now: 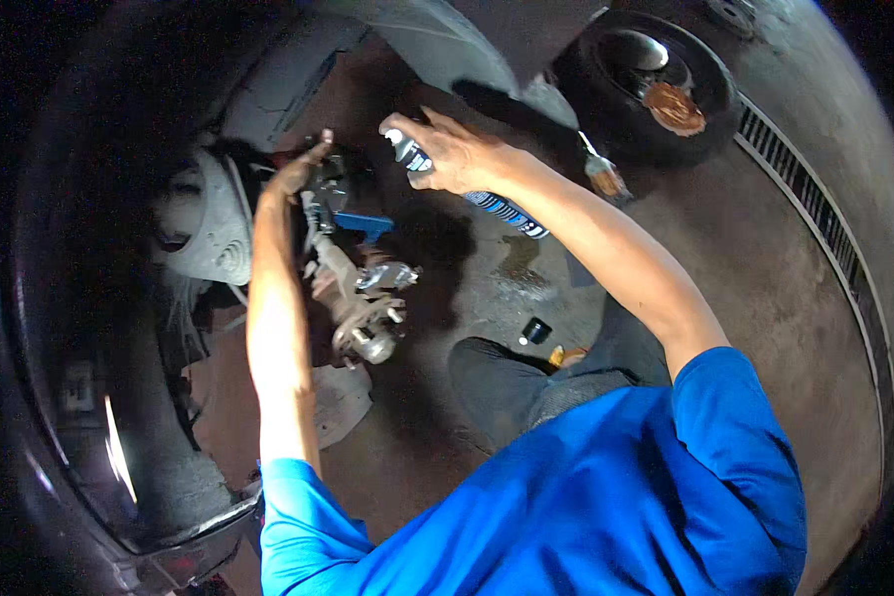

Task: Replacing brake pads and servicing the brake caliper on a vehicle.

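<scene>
My right hand (457, 154) is wrapped round a dark spray can (507, 213) with blue markings. The can's white nozzle (394, 136) points left toward a bare wheel hub assembly, and the forefinger is near its top. My left hand (298, 177) reaches to the upper part of that assembly, its visible fingers stretched out beside a dark metal part (333, 184). Some of those fingers are hidden. Below sits the wheel hub (370, 333) with its studs. A blue flat piece (365, 224) sticks out to the right of the assembly.
Dark car bodywork (119, 417) curves along the left. At the upper right lies a tire (606, 74) with a brownish crumpled thing (675, 109) on it. A paintbrush (604, 177) is beside it. A black cap (536, 330) lies near my legs. A slotted floor drain (815, 199) runs along the right.
</scene>
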Demonstrator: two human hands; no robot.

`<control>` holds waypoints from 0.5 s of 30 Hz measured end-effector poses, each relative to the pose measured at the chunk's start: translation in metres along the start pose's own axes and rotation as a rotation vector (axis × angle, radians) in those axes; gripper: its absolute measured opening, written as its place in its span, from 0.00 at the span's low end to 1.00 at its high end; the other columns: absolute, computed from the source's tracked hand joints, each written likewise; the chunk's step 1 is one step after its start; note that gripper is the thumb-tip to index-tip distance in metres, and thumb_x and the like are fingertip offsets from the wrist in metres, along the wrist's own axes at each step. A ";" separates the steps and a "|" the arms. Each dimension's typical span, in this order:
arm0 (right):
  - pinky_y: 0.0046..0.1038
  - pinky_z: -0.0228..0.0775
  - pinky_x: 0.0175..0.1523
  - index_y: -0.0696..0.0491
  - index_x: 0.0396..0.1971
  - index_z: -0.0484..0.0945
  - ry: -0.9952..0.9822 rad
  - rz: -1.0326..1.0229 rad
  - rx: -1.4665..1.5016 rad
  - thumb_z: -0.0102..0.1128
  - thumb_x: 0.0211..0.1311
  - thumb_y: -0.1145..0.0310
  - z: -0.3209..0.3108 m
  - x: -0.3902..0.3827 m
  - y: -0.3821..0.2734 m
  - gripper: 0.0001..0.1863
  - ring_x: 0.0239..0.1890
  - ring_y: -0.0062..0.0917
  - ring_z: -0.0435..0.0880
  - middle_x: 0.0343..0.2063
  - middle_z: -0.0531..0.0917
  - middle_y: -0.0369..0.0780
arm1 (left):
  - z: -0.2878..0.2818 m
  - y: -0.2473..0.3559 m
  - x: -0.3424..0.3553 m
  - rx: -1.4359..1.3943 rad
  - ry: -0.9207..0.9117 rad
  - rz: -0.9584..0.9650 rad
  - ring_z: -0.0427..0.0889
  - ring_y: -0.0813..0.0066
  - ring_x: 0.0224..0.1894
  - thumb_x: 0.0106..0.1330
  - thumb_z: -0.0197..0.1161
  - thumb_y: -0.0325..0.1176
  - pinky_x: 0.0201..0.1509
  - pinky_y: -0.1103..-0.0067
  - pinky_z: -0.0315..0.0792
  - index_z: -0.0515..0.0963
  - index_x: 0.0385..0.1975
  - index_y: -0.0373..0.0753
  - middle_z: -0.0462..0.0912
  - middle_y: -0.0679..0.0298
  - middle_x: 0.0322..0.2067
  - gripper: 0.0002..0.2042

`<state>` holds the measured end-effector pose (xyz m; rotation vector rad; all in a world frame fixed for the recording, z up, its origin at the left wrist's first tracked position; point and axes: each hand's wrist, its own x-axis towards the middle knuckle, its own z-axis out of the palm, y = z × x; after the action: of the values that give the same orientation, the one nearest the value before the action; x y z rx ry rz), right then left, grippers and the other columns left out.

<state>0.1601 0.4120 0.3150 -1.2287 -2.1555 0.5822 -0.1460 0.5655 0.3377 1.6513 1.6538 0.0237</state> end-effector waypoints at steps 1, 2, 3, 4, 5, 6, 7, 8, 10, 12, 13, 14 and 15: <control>0.49 0.56 0.68 0.48 0.63 0.53 0.034 -0.022 0.015 0.65 0.54 0.64 0.000 -0.019 0.010 0.39 0.63 0.51 0.65 0.56 0.72 0.51 | 0.000 -0.003 0.001 -0.108 -0.050 0.020 0.61 0.59 0.66 0.56 0.52 0.72 0.67 0.61 0.54 0.63 0.66 0.40 0.64 0.52 0.64 0.45; 0.47 0.57 0.67 0.48 0.64 0.53 0.013 0.045 0.015 0.66 0.53 0.64 -0.001 -0.043 0.022 0.40 0.63 0.49 0.66 0.56 0.72 0.51 | 0.001 -0.005 0.001 -0.174 0.031 0.088 0.63 0.61 0.65 0.59 0.56 0.67 0.66 0.64 0.58 0.64 0.65 0.38 0.65 0.54 0.63 0.42; 0.45 0.59 0.67 0.48 0.64 0.53 -0.005 0.107 0.019 0.67 0.52 0.63 -0.004 -0.066 0.035 0.41 0.63 0.47 0.66 0.56 0.72 0.51 | 0.002 -0.006 0.000 -0.211 0.109 0.107 0.65 0.63 0.64 0.59 0.58 0.64 0.65 0.67 0.60 0.64 0.64 0.37 0.66 0.55 0.63 0.42; 0.42 0.61 0.66 0.49 0.64 0.55 -0.020 0.185 0.006 0.68 0.52 0.62 -0.007 -0.088 0.051 0.41 0.62 0.45 0.68 0.56 0.72 0.51 | 0.001 -0.007 -0.001 -0.269 0.100 0.205 0.66 0.65 0.63 0.59 0.60 0.62 0.64 0.70 0.61 0.65 0.64 0.35 0.67 0.57 0.62 0.41; 0.39 0.63 0.65 0.50 0.63 0.58 -0.002 0.211 0.006 0.68 0.51 0.62 -0.012 -0.114 0.069 0.40 0.61 0.43 0.70 0.56 0.72 0.50 | 0.002 -0.008 -0.003 -0.303 0.097 0.220 0.68 0.67 0.61 0.58 0.62 0.61 0.63 0.72 0.63 0.65 0.63 0.34 0.68 0.58 0.61 0.41; 0.37 0.66 0.62 0.50 0.63 0.59 0.099 0.267 -0.086 0.69 0.50 0.60 -0.012 -0.141 0.085 0.40 0.58 0.43 0.73 0.53 0.75 0.49 | 0.002 -0.008 -0.003 -0.286 0.160 0.166 0.69 0.68 0.60 0.58 0.62 0.61 0.63 0.71 0.63 0.66 0.62 0.34 0.70 0.58 0.60 0.40; 0.35 0.69 0.59 0.49 0.62 0.61 0.203 0.343 -0.174 0.70 0.49 0.59 -0.012 -0.164 0.101 0.40 0.54 0.42 0.76 0.51 0.77 0.48 | 0.002 -0.009 -0.005 -0.283 0.194 0.168 0.70 0.67 0.60 0.57 0.63 0.62 0.63 0.70 0.63 0.68 0.61 0.35 0.71 0.59 0.59 0.40; 0.35 0.69 0.58 0.51 0.60 0.63 0.299 0.345 -0.177 0.70 0.49 0.60 -0.014 -0.190 0.118 0.38 0.53 0.41 0.77 0.50 0.77 0.48 | 0.001 -0.009 -0.003 -0.285 0.175 0.163 0.70 0.67 0.60 0.56 0.63 0.63 0.64 0.70 0.63 0.68 0.61 0.36 0.71 0.59 0.59 0.41; 0.34 0.69 0.58 0.55 0.59 0.64 0.420 0.540 -0.132 0.72 0.47 0.63 -0.014 -0.247 0.148 0.38 0.53 0.38 0.77 0.50 0.78 0.48 | 0.000 -0.009 0.001 -0.292 0.164 0.179 0.70 0.67 0.60 0.56 0.63 0.64 0.64 0.70 0.63 0.68 0.61 0.36 0.72 0.59 0.59 0.41; 0.31 0.70 0.56 0.58 0.58 0.64 0.538 0.660 -0.187 0.74 0.44 0.69 -0.009 -0.294 0.180 0.39 0.50 0.35 0.80 0.47 0.79 0.47 | 0.000 -0.010 0.003 -0.162 0.188 0.147 0.68 0.66 0.62 0.54 0.62 0.67 0.66 0.70 0.61 0.68 0.61 0.36 0.70 0.58 0.61 0.44; 0.31 0.71 0.54 0.58 0.58 0.64 0.666 0.741 -0.215 0.73 0.45 0.69 -0.001 -0.314 0.197 0.38 0.46 0.33 0.81 0.43 0.81 0.45 | 0.001 -0.009 0.003 -0.075 0.237 0.173 0.67 0.66 0.63 0.53 0.61 0.68 0.67 0.70 0.60 0.67 0.62 0.35 0.69 0.57 0.62 0.45; 0.31 0.72 0.53 0.58 0.57 0.64 0.663 0.802 -0.244 0.73 0.45 0.72 0.002 -0.335 0.213 0.37 0.44 0.31 0.82 0.40 0.82 0.42 | 0.001 -0.009 0.001 -0.052 0.233 0.274 0.65 0.66 0.64 0.52 0.61 0.69 0.67 0.70 0.59 0.67 0.62 0.35 0.68 0.56 0.62 0.46; 0.31 0.72 0.53 0.58 0.56 0.64 0.775 0.827 -0.038 0.71 0.45 0.75 0.010 -0.351 0.228 0.36 0.42 0.30 0.81 0.39 0.81 0.41 | 0.002 -0.008 -0.001 -0.040 0.240 0.258 0.64 0.65 0.65 0.51 0.61 0.70 0.68 0.70 0.58 0.66 0.62 0.34 0.67 0.55 0.63 0.47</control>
<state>0.4358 0.2137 0.0704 -1.9571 -0.9848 0.2844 -0.1517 0.5630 0.3328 1.8794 1.5878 0.3943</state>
